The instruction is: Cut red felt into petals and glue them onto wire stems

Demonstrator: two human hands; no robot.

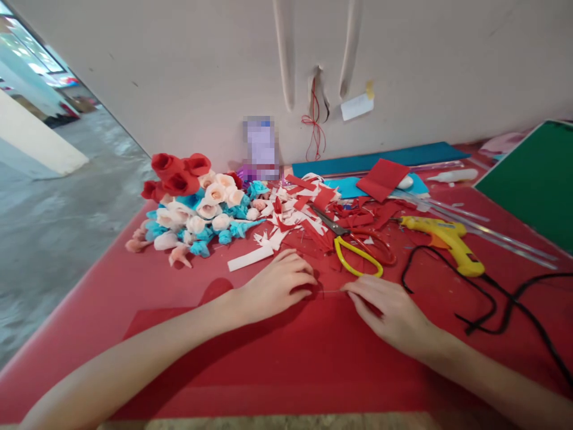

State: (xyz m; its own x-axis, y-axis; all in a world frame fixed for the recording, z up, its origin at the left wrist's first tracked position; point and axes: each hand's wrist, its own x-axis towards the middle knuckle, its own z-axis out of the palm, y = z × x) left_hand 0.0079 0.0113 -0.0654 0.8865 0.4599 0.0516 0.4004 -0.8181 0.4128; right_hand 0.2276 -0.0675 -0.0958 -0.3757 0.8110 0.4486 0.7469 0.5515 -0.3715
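My left hand (284, 283) is low over the red table, its fingers bent and closed towards the thumb at the edge of some red paper. What sits between those fingertips is hidden. Opposite it, my right hand (389, 310) pinches the end of a thin pale strand (331, 291), which spans the gap between both hands. Whether it is thread or wire cannot be made out. Beneath my hands lies a large red sheet (277, 358). Just beyond them rest scissors (342, 232) with one yellow and one red handle. A short white paper strip (250, 258) lies beyond my left hand.
Paper flowers (210, 206) in red, white and blue are heaped at the left. Paper scraps (290, 209) cover the middle. On the right are a yellow glue gun (447, 236), its black cord (528, 310), clear sticks (487, 227) and a green board (537, 185).
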